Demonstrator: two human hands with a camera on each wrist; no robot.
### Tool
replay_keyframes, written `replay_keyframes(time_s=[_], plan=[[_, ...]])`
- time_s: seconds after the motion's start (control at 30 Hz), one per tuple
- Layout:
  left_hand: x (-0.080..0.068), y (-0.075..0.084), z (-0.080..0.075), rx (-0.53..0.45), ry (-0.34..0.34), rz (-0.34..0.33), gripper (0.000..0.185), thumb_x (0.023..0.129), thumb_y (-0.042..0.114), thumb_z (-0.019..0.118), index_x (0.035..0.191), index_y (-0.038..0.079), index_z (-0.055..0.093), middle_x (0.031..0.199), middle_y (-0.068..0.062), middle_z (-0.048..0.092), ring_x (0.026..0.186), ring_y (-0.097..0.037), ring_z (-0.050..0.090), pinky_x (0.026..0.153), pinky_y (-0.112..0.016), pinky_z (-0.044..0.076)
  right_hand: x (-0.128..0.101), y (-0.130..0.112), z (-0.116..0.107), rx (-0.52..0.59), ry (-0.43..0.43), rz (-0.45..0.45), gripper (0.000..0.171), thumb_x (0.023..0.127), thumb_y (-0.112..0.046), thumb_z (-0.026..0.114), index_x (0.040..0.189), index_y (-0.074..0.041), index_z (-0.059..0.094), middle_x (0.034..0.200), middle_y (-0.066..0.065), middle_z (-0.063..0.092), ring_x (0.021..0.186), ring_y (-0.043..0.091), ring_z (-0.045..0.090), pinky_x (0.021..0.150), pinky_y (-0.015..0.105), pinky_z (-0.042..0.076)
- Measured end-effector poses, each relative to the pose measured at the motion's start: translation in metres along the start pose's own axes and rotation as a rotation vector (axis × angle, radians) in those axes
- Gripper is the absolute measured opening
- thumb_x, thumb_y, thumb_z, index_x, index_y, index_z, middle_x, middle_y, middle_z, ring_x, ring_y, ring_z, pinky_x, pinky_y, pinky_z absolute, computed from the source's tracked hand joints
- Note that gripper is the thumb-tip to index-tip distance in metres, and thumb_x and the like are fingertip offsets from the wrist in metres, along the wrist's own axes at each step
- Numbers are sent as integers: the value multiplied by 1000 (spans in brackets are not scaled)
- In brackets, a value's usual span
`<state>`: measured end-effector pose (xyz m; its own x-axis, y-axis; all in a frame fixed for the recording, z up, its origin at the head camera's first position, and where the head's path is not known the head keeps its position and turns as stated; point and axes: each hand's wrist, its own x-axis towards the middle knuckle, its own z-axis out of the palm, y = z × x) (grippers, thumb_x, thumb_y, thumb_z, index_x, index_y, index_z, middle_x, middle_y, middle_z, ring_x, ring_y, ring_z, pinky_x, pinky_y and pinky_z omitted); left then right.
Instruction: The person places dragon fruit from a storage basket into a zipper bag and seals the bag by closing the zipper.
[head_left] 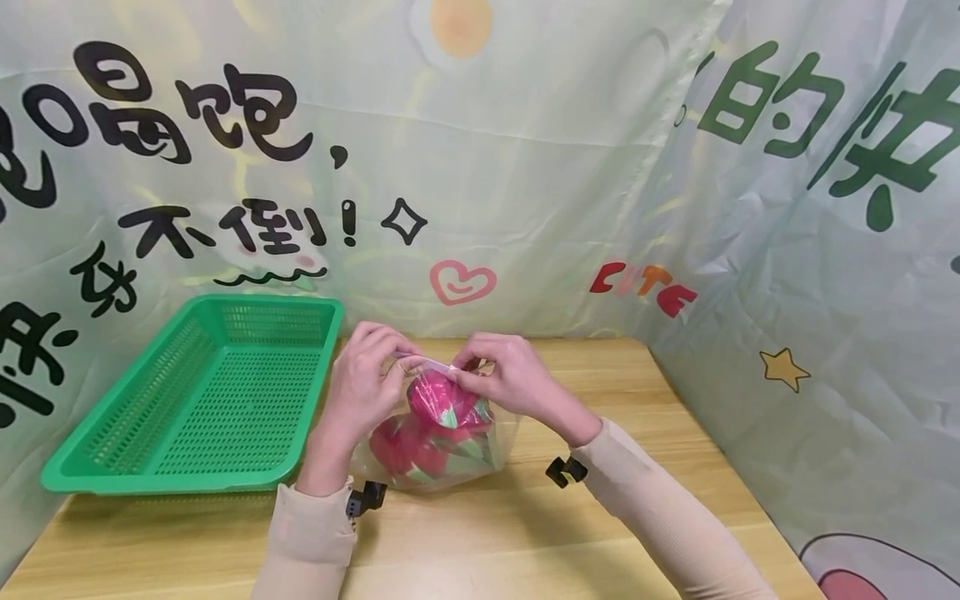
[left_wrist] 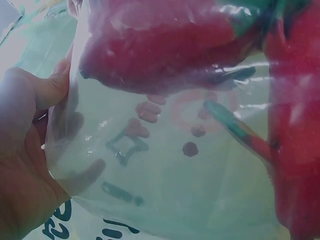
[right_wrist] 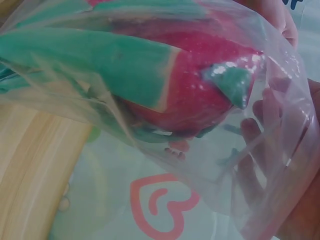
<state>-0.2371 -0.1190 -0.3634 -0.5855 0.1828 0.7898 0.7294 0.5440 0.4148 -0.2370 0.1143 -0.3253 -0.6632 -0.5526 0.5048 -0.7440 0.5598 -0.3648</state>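
Note:
A clear plastic bag (head_left: 362, 463) with several red dragon fruits (head_left: 442, 400) in it stands on the table, their scales tipped green. My left hand (head_left: 367, 375) pinches the left end of the bag's top edge between thumb and fingers. At the right end of that edge, my right hand (head_left: 510, 375) grips the plastic the same way. The left wrist view has the left hand (left_wrist: 27, 130) along the bag's side, some fingers behind the film. Through the film in the right wrist view shows a dragon fruit (right_wrist: 195, 85) beside the right hand's fingers (right_wrist: 250, 170).
A green plastic basket (head_left: 318, 375) with slotted walls stands to the left of the bag, close to my left forearm. The wooden table (head_left: 600, 533) ends at a printed cloth backdrop (head_left: 525, 208) behind and on the right. A small black camera sits at each cuff.

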Motion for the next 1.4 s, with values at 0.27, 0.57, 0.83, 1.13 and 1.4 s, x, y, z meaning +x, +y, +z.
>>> replay_keyframes(time_s=[0.27,0.57,0.83,1.13,1.4], plan=[[0,-4,-2,-15,10,-7,9,88,9,82,91,7,75,95,-7,74,106,-29,57,90,-46,50,-3,6,0,127,-57,58,12,92,-17,81,103,-13,78,96,-6,71,88,7,66,80,37,60],[0,-8,-3,-44,52,-16,8,88,9,82,91,6,75,92,-7,74,106,-30,57,91,-44,48,-20,13,-1,212,-61,93,25,95,-22,79,119,-17,77,112,-8,73,102,10,68,91,42,58],[-1,-11,-3,-77,59,-85,8,89,10,81,94,6,76,93,-6,73,108,-27,55,91,-41,47,-18,15,11,116,13,15,19,91,-11,81,110,-13,81,105,-3,78,83,5,67,67,24,55],[-1,-12,-2,-109,37,-86,9,88,10,83,94,8,76,94,-3,73,108,-24,54,90,-40,46,-5,10,18,126,36,21,21,91,-17,83,110,-10,80,91,-4,71,79,5,66,70,20,59],[0,-11,-2,-70,11,-74,10,89,12,83,95,8,76,97,-4,73,111,-27,55,97,-46,44,0,6,22,113,89,5,11,89,-13,84,99,-9,79,89,-1,70,78,9,65,68,20,59]])
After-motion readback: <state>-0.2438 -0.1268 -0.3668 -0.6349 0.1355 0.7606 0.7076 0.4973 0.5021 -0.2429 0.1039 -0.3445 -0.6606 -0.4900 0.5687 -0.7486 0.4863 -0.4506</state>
